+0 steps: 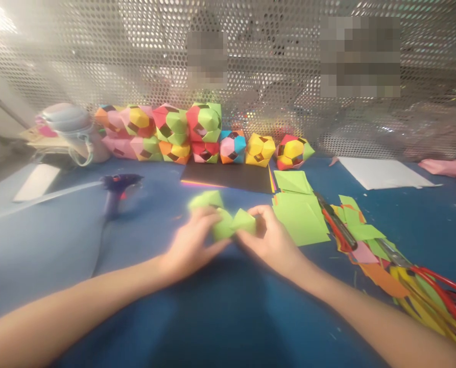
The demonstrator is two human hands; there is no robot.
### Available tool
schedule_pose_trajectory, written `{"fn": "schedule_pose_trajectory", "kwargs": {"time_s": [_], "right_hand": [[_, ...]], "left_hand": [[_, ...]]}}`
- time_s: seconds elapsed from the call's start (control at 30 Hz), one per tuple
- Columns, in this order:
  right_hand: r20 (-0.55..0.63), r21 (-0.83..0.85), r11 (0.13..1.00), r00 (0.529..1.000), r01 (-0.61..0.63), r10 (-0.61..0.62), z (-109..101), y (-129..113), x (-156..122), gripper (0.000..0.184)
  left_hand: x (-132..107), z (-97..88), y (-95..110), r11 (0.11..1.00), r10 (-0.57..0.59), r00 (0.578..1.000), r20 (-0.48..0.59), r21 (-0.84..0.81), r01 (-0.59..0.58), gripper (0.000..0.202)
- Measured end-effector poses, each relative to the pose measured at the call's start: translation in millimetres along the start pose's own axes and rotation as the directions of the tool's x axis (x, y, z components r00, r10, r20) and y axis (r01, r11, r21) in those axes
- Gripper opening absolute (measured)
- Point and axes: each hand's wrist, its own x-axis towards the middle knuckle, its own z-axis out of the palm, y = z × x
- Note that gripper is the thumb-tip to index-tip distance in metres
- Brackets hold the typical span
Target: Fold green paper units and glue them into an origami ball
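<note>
Both hands hold folded green paper above the blue table. My left hand (191, 237) is closed round a partly joined green origami piece (223, 225), whose upper part sticks out past the fingers and is smeared by motion. A smaller folded green paper unit (244, 221) is pinched between the thumb and fingers of my right hand (268, 235). The two pieces meet between my hands; whether they are joined cannot be made out. Just right of my right hand lies a stack of green paper squares (300, 217).
Several coloured paper balls (208, 122) stand along the perforated metal screen (250, 66). A glue gun (116, 191) is at left, near a lidded cup (69, 128). Black paper (228, 176) lies ahead. A cutter knife (338, 225), paper scraps (381, 278) and scissors (423, 276) lie at right.
</note>
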Motion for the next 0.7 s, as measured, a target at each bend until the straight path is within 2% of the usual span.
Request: {"fn": "schedule_pose_trajectory", "kwargs": {"time_s": [0.2, 0.4, 0.53, 0.7], "right_hand": [[-0.029, -0.047, 0.998, 0.999, -0.031, 0.029, -1.6, -1.6, 0.9, 0.032], [-0.013, -0.041, 0.999, 1.000, 0.025, -0.025, 2.5, 1.1, 0.9, 0.032], [-0.040, -0.094, 0.996, 0.999, 0.003, -0.007, 0.5, 0.2, 2.7, 0.031], [-0.005, -0.048, 0.998, 0.999, 0.036, -0.036, 4.4, 1.5, 0.7, 0.032]], "left_hand": [[0.9, -0.6, 0.7, 1.000, -0.009, 1.000, -0.007, 0.029, 0.009, 0.036], [0.8, 0.3, 1.7, 0.999, -0.032, 0.999, 0.023, 0.041, 0.031, 0.034], [0.6, 0.0, 1.3, 0.998, -0.042, 0.999, 0.026, 0.038, 0.041, 0.033], [-1.3, 1.9, 0.4, 0.995, -0.039, 0.997, 0.071, 0.089, 0.033, 0.031]]}}
